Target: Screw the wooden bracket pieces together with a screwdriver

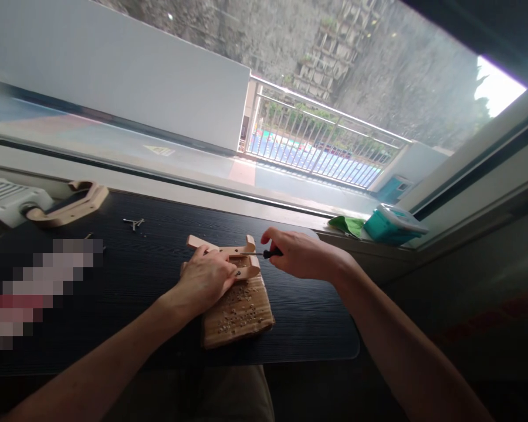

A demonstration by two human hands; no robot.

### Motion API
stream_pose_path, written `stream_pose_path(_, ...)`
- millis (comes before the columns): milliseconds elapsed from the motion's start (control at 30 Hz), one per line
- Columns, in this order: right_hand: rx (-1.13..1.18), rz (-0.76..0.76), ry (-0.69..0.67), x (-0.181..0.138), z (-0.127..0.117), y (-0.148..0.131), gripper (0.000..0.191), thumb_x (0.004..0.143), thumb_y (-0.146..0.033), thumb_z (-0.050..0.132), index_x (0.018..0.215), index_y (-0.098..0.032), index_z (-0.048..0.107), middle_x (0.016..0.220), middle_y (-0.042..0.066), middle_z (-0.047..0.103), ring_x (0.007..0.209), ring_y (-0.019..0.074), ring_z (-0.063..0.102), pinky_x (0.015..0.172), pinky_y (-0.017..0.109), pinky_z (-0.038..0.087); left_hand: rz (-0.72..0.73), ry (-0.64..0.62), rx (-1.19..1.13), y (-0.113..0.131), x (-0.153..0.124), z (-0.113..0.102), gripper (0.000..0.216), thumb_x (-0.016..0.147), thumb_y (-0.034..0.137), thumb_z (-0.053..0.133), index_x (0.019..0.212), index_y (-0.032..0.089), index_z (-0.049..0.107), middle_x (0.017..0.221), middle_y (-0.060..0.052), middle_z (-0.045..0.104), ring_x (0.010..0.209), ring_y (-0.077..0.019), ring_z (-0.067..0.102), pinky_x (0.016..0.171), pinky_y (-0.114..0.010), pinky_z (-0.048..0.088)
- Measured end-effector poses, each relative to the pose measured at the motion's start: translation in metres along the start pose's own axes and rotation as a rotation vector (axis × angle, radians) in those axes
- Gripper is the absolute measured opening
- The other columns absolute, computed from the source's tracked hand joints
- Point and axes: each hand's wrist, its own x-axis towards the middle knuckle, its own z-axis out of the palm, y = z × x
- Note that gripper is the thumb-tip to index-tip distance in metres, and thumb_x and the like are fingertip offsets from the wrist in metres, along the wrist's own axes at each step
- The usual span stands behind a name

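Observation:
A pale wooden frame piece (pixel 242 253) lies on a pitted wooden block (pixel 240 312) in the middle of the black mat (pixel 127 281). My left hand (pixel 205 280) presses down on the frame piece, fingers wrapped over it. My right hand (pixel 297 255) is closed around a small screwdriver (pixel 264 254) with a black handle. Its thin shaft points left, lying across the frame piece.
Another curved wooden part (pixel 68 205) rests at the mat's far left beside a white device (pixel 4 199). A few loose screws (pixel 134 223) lie behind my left hand. A teal box (pixel 393 225) and a green leaf (pixel 347 224) sit on the window sill at right.

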Motion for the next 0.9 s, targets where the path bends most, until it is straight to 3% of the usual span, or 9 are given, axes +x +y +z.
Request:
stream_pose_path(133, -0.205, -0.095, -0.13, 0.014, -0.006, -0.022, 0.02, 0.077, -0.014, 0.052, 0.085, -0.02, 0.07, 0.078, 0.005, 0.069, 0.073, 0.0174, 0.061, 0.057, 0.025, 0.033, 0.002, -0.006, -0.01, -0.003, 0.001, -0.001, 0.032, 0.085, 0.038, 0.05, 0.064, 0.025, 0.071, 0.092, -0.006, 0.067, 0.099, -0.0289, 0.051, 0.086, -0.043, 0.037)
stream_pose_path(333, -0.322, -0.13, -0.166, 0.025, 0.002, -0.036, 0.019, 0.077, -0.014, 0.055, 0.085, -0.017, 0.071, 0.079, 0.009, 0.07, 0.073, 0.021, 0.064, 0.056, 0.026, 0.035, 0.047, -0.011, 0.022, -0.002, 0.006, -0.001, 0.035, 0.085, 0.035, 0.048, 0.059, 0.023, 0.068, 0.085, -0.004, 0.068, 0.087, -0.0238, 0.056, 0.088, -0.043, 0.036)
stream_pose_path(567, -0.351, -0.135, -0.111, 0.039, 0.01, -0.027, 0.022, 0.081, -0.009, 0.049, 0.082, -0.015, 0.07, 0.08, 0.01, 0.07, 0.074, 0.0195, 0.064, 0.057, 0.026, 0.035, 0.075, -0.049, -0.072, -0.008, 0.01, -0.004, 0.031, 0.083, 0.031, 0.05, 0.058, 0.023, 0.067, 0.082, -0.004, 0.069, 0.083, -0.0217, 0.057, 0.09, -0.042, 0.036)
stream_pose_path(667, -0.228, -0.063, -0.066, 0.024, 0.0, -0.012, 0.024, 0.086, -0.018, 0.046, 0.078, -0.017, 0.068, 0.077, 0.007, 0.069, 0.071, 0.0181, 0.062, 0.059, 0.026, 0.036, 0.078, -0.046, -0.119, -0.008, 0.01, -0.006, 0.03, 0.082, 0.03, 0.05, 0.058, 0.023, 0.067, 0.081, -0.003, 0.069, 0.082, -0.0207, 0.058, 0.092, -0.042, 0.035)
stream_pose_path(733, -0.042, 0.016, 0.104, 0.007, 0.0, 0.0, 0.024, 0.091, -0.026, 0.043, 0.087, -0.02, 0.066, 0.082, 0.004, 0.068, 0.075, 0.0164, 0.06, 0.064, 0.026, 0.037, 0.074, -0.041, -0.131, -0.007, 0.01, -0.007, 0.029, 0.083, 0.029, 0.05, 0.06, 0.023, 0.067, 0.084, -0.003, 0.07, 0.086, -0.0216, 0.059, 0.094, -0.043, 0.034)
stream_pose_path(800, 0.172, 0.122, 0.23, -0.011, 0.012, 0.008, 0.022, 0.091, -0.036, 0.045, 0.096, -0.022, 0.062, 0.083, 0.001, 0.066, 0.074, 0.0148, 0.058, 0.064, 0.025, 0.038, 0.072, -0.055, -0.117, -0.006, 0.011, -0.007, 0.028, 0.083, 0.028, 0.049, 0.063, 0.023, 0.068, 0.091, -0.003, 0.07, 0.092, -0.0232, 0.059, 0.095, -0.044, 0.032)
stream_pose_path(900, 0.42, 0.157, 0.326, -0.03, 0.051, 0.009, 0.026, 0.092, -0.038, 0.043, 0.079, -0.021, 0.058, 0.074, 0.0, 0.058, 0.066, 0.0125, 0.052, 0.06, 0.024, 0.039, 0.075, -0.092, -0.089, -0.005, 0.013, -0.006, 0.026, 0.083, 0.029, 0.049, 0.068, 0.023, 0.07, 0.099, -0.004, 0.07, 0.098, -0.0243, 0.058, 0.096, -0.044, 0.032)
